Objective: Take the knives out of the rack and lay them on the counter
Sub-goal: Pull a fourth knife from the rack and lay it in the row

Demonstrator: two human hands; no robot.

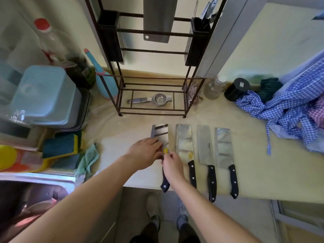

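Observation:
Several cleavers with black handles lie side by side on the beige counter (pixel 254 163), blades pointing away from me. The leftmost cleaver (pixel 160 133) is under both hands: my left hand (pixel 145 153) rests flat on its blade, and my right hand (pixel 172 163) holds the top of its handle near a yellow sticker. To its right lie three more cleavers (pixel 184 142), (pixel 206 144), (pixel 224 148), their handles reaching past the counter's front edge. One cleaver (pixel 157 20) still hangs blade-down in the dark metal rack (pixel 152 79) behind.
A metal lemon squeezer (pixel 154 99) lies on the rack's bottom shelf. A dish tub with blue lids (pixel 43 95) and sponges (pixel 59 146) crowd the left beside the sink (pixel 35 193). Blue checked cloth (pixel 289 109), a glass jar (pixel 214 89) and a black canister (pixel 236 89) sit right.

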